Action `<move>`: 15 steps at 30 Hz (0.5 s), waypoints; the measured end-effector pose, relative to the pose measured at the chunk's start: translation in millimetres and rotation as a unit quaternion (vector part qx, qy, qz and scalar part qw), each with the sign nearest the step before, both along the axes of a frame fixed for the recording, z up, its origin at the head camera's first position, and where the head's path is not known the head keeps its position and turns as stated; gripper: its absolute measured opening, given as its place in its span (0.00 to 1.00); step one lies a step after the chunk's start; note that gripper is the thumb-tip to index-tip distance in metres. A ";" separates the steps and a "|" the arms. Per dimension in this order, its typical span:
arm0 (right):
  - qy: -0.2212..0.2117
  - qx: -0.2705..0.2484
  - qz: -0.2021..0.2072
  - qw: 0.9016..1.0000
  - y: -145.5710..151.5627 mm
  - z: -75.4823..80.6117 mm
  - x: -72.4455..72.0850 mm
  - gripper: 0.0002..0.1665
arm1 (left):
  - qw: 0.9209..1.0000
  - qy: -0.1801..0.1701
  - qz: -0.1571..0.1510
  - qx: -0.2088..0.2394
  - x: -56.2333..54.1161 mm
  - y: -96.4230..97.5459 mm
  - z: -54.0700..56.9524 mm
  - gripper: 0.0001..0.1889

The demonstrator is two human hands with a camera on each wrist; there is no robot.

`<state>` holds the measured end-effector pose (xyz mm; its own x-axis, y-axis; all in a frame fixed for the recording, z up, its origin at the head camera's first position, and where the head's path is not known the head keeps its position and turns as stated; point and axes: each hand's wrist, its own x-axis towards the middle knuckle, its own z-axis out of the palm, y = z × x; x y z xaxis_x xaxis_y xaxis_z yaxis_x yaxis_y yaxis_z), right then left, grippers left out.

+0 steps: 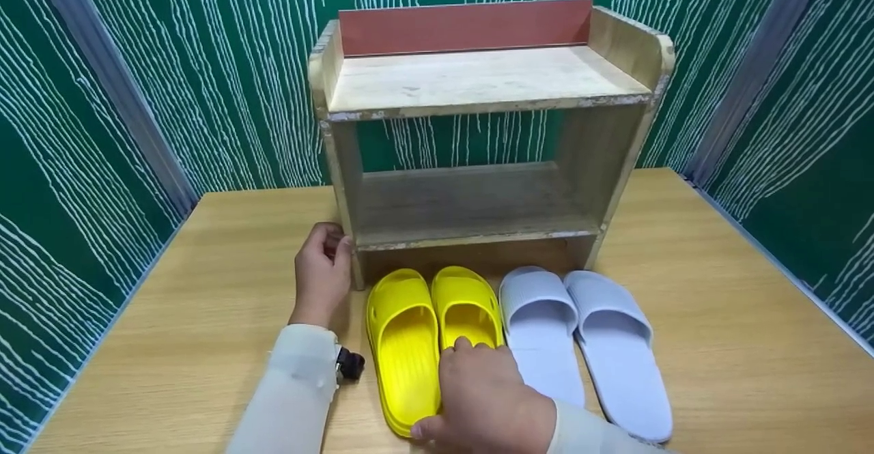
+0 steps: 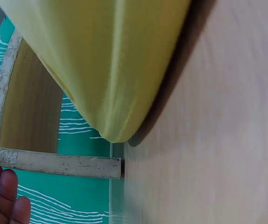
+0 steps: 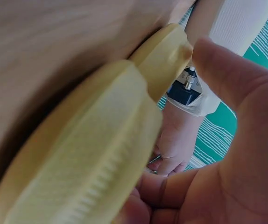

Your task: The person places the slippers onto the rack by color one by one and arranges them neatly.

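A pair of yellow slippers (image 1: pixel 407 365) stands on the table in front of a small wooden shelf (image 1: pixel 478 232), toes toward it. My right hand (image 1: pixel 488 396) reaches over the right yellow slipper, its thumb at the left one's heel. In the right wrist view, the thumb and fingers of that hand (image 3: pixel 246 121) are spread wide beside the yellow heels (image 3: pixel 124 93); some fingertips are hidden. My left hand (image 1: pixel 321 276) touches the shelf's left side panel low down. Relaxed fingers (image 2: pixel 5 193) lie by that panel (image 2: pixel 54 161) in the left wrist view.
White slippers (image 1: pixel 546 345) stand right of the yellow pair, toes also toward the shelf. A red board (image 1: pixel 468 27) lines the back of the shelf's top. Green walls (image 1: pixel 259 85) with white streaks enclose the wooden table (image 1: pixel 225 290) at the back and sides.
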<state>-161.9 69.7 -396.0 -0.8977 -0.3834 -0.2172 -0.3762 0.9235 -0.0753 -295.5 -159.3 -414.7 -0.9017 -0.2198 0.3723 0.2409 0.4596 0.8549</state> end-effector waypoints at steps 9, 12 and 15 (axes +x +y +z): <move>0.013 0.010 -0.001 1.000 -2.1 -1.4 -0.7 0.62 | 1.000 0.021 0.000 -0.007 0.3 -0.2 -0.1 0.07; 0.022 0.027 -0.006 0.999 -4.2 -1.3 -0.4 0.66 | 1.000 0.015 0.000 -0.006 0.3 0.3 -0.2 0.07; 0.032 0.041 -0.008 0.999 -5.9 -2.0 -0.2 0.69 | 1.000 0.011 0.000 -0.005 0.5 0.9 -0.3 0.08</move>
